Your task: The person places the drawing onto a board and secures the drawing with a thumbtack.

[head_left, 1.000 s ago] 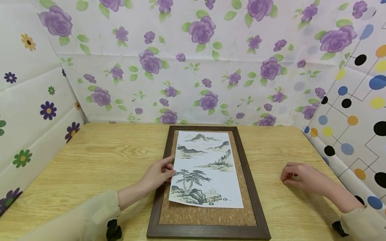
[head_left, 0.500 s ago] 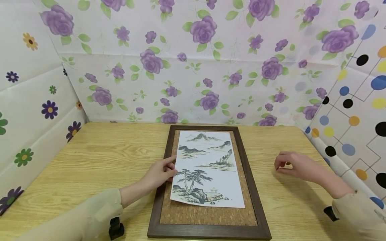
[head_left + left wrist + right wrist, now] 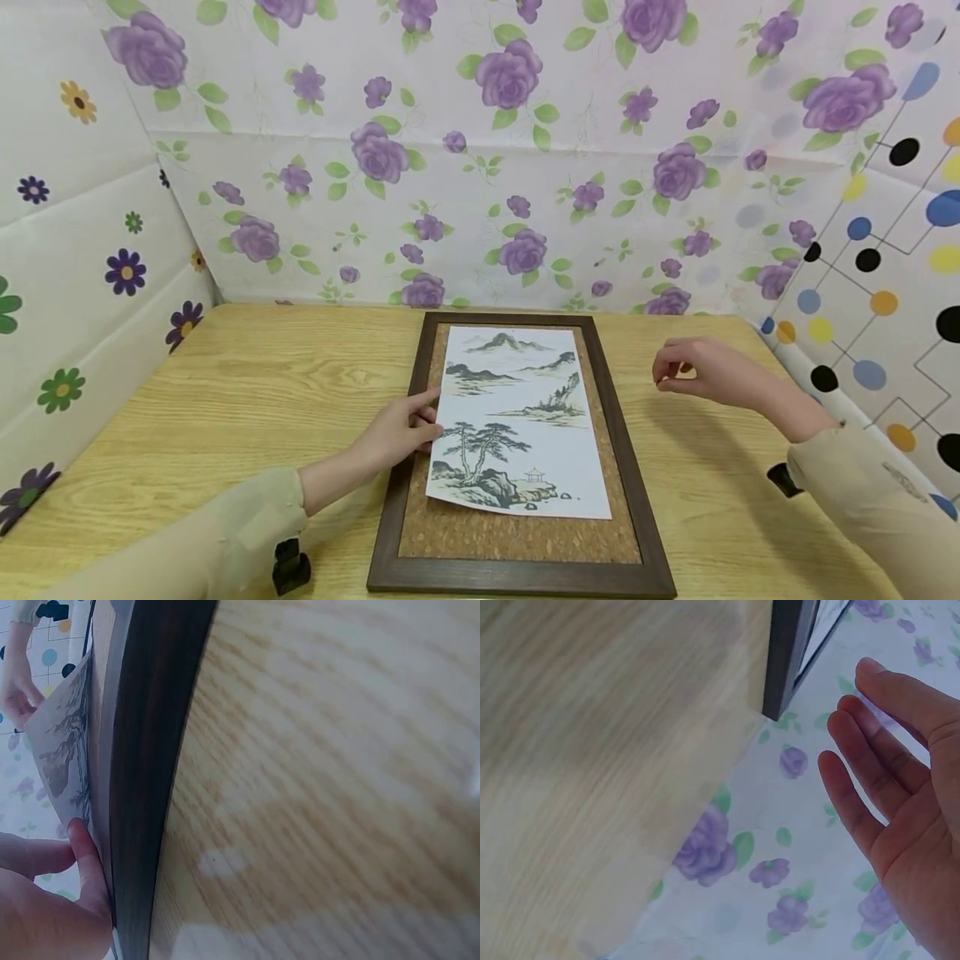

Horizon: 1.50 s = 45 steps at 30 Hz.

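Note:
A sheet of paper with an ink landscape painting [image 3: 517,467] lies over the cork of a dark-framed corkboard [image 3: 637,500], its near left corner lifted a little. My left hand [image 3: 393,433] pinches the painting's left edge between thumb and finger, over the frame's left side. In the left wrist view the fingertips [image 3: 76,832] meet at the edge of the painting. My right hand [image 3: 697,371] is raised above the table right of the board, fingers bent. From the right wrist view the right hand's fingers [image 3: 870,750] look loosely bent, with nothing seen in them.
The board lies on a wood-grain table [image 3: 285,375]. A purple-flowered sheet [image 3: 450,200] covers the wall at the back. Patterned sheets hang at the left [image 3: 67,275] and right [image 3: 885,275]. Black straps sit at both wrists.
The right hand has moved away from me and left, toward the far right side of the board. The left hand keeps its hold on the painting's edge.

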Motion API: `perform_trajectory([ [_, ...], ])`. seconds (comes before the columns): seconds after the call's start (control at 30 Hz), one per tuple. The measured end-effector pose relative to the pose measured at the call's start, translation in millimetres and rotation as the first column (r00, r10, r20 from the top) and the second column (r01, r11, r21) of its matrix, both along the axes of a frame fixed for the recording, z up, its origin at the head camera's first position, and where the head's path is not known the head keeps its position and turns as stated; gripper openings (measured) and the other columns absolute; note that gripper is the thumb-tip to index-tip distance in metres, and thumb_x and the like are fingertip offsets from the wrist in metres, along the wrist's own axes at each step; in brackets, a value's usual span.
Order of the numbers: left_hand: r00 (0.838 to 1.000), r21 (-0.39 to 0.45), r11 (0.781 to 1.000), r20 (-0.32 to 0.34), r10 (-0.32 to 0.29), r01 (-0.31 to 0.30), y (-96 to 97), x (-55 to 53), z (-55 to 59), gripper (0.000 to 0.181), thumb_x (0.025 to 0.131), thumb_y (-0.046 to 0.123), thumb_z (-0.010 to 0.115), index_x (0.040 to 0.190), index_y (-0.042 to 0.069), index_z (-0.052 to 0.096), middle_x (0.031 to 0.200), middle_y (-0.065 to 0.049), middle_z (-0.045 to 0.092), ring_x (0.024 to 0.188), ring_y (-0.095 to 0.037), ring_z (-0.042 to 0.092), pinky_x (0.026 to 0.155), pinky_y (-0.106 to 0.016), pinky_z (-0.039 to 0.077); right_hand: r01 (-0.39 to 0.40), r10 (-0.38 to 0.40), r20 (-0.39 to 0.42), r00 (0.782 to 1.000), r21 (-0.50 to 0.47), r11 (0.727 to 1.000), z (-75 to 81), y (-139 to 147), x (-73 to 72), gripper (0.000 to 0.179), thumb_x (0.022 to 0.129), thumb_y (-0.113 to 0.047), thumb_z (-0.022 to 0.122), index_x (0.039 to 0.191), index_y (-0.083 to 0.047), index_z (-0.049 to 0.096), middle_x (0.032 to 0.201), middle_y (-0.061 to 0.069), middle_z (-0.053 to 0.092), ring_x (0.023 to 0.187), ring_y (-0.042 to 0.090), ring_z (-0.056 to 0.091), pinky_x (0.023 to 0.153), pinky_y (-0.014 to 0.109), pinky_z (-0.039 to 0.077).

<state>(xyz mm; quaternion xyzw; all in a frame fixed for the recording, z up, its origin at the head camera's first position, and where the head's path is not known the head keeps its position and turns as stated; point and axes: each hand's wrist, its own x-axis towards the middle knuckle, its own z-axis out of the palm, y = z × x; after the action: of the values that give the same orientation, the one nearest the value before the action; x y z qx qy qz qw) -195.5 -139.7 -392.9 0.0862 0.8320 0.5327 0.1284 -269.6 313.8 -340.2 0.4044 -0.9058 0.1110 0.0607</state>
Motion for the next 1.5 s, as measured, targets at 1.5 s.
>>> perform_trajectory([
  [1.5, 0.995, -0.105, 0.991, -0.053, -0.085, 0.079, -2.3, 1.3, 6.8, 0.070, 0.091, 0.007, 0.067, 0.151, -0.005, 0.033, 0.092, -0.011, 0.060, 0.070, -0.013, 0.062, 0.066, -0.028, 0.057, -0.013, 0.036, 0.261, 0.965, -0.087, 0.996, 11.0, -142, -104.4, 0.007, 0.094, -0.017, 0.067, 0.092, -0.013, 0.072, 0.089, -0.001, 0.071, 0.085, 0.011, 0.067, 0.084, 0.036, 0.056],
])
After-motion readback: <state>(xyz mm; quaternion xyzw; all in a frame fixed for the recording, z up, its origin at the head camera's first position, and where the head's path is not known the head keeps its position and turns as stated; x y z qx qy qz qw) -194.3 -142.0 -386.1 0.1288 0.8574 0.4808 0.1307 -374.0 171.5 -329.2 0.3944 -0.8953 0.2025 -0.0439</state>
